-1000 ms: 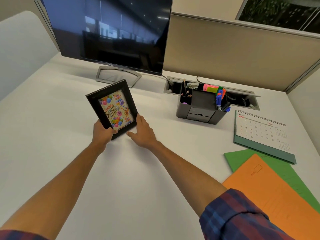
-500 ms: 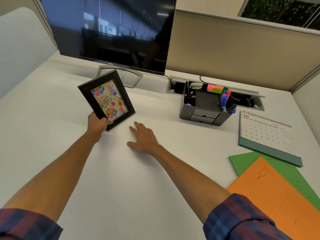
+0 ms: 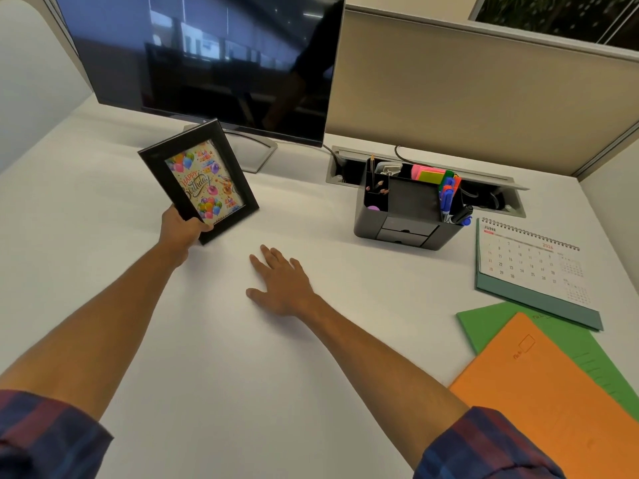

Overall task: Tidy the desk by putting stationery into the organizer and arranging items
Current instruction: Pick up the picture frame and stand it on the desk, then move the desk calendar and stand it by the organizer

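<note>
Above the left hand (image 3: 183, 227), which clamps its lower corner, the picture frame (image 3: 198, 181) tilts — apparently being stood up — while the right hand (image 3: 281, 283) rests flat, fingers apart, just beside.

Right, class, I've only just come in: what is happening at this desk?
A person is tidying a desk. The left hand grips a black picture frame by its lower corner, tilted, in front of the monitor. The right hand lies open on the white desk, holding nothing. The organizer already holds pens and sticky notes; a calendar and folders lie to the right.
</note>
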### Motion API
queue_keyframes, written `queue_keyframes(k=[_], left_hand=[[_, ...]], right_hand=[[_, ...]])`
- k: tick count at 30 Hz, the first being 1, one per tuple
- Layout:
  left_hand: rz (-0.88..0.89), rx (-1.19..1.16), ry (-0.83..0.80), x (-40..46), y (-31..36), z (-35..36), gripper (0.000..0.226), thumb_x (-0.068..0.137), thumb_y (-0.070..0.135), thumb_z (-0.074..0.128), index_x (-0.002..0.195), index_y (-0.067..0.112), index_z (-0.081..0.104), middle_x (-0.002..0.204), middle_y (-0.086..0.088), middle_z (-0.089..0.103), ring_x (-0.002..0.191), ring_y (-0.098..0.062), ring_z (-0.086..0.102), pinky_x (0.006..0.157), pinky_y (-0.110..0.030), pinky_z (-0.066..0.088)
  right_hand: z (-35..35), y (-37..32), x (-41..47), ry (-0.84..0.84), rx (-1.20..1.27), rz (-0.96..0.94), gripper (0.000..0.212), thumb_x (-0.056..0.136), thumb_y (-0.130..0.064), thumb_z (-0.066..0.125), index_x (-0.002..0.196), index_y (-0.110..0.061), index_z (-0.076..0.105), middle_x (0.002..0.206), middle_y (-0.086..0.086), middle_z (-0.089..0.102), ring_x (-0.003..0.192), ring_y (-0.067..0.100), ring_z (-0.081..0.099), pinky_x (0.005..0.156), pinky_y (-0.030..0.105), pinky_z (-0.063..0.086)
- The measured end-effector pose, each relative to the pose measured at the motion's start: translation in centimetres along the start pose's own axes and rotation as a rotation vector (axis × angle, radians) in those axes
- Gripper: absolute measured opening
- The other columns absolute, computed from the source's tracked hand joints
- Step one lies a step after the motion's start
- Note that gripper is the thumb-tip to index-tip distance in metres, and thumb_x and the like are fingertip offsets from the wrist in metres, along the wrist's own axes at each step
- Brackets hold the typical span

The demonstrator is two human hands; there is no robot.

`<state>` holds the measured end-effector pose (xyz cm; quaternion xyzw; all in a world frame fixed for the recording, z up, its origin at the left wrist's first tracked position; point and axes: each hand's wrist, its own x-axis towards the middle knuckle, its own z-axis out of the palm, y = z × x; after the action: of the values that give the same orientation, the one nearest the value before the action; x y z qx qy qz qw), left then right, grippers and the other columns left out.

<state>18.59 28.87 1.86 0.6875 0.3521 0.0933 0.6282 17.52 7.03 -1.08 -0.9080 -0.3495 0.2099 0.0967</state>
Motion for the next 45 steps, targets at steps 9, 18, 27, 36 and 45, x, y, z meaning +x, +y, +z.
queue_keyframes(k=[9,18,27,36,45], left_hand=[[-0.027,0.024,0.005,2.7,0.3,0.0,0.068,0.076,-0.012,0.069,0.136,0.013,0.047,0.135,-0.007,0.056,0.127,-0.029,0.050,0.105,-0.050,0.042],[-0.006,0.001,0.030,0.9,-1.4,-0.8,0.095,0.074,0.003,0.079,0.151,0.018,0.024,0.153,-0.006,0.035,0.138,-0.026,0.037,0.111,-0.049,0.034],[0.035,0.358,0.099,-3.3,-5.1,-1.0,0.116,0.069,0.035,0.085,0.153,0.016,0.008,0.161,-0.006,0.009,0.147,-0.026,0.009,0.118,-0.047,0.019],[0.292,0.990,0.070,-10.3,-9.9,1.7,0.068,0.099,0.048,0.037,0.153,0.012,0.015,0.162,-0.008,0.004,0.148,-0.024,-0.003,0.118,-0.044,-0.003],[0.250,0.997,0.062,-15.0,-10.5,4.2,0.064,0.099,0.042,0.040,0.152,0.012,0.019,0.161,-0.012,0.006,0.148,-0.026,-0.002,0.116,-0.051,-0.002]], right_hand=[[0.2,0.4,0.0,0.004,0.015,-0.010,0.070,0.098,-0.052,0.037,0.156,-0.027,0.005,0.163,-0.003,-0.010,0.150,0.014,-0.007,0.121,0.042,0.002],[0.2,0.7,-0.4,0.022,0.027,-0.009,0.070,0.098,-0.053,0.038,0.156,-0.029,0.008,0.163,-0.005,-0.007,0.150,0.012,-0.004,0.121,0.042,0.002],[0.2,2.5,-3.7,0.050,0.068,0.022,0.068,0.097,-0.053,0.041,0.155,-0.032,0.013,0.163,-0.010,-0.002,0.149,0.008,-0.001,0.121,0.042,0.002],[-0.3,5.1,-8.0,0.082,0.042,0.077,0.064,0.096,-0.049,0.046,0.153,-0.030,0.024,0.163,-0.007,0.011,0.149,0.013,0.011,0.118,0.040,0.015],[-1.0,9.0,-12.7,0.178,-0.083,0.128,0.049,0.096,-0.046,0.045,0.141,-0.025,0.047,0.152,-0.004,0.036,0.138,0.017,0.032,0.116,0.040,0.012]])
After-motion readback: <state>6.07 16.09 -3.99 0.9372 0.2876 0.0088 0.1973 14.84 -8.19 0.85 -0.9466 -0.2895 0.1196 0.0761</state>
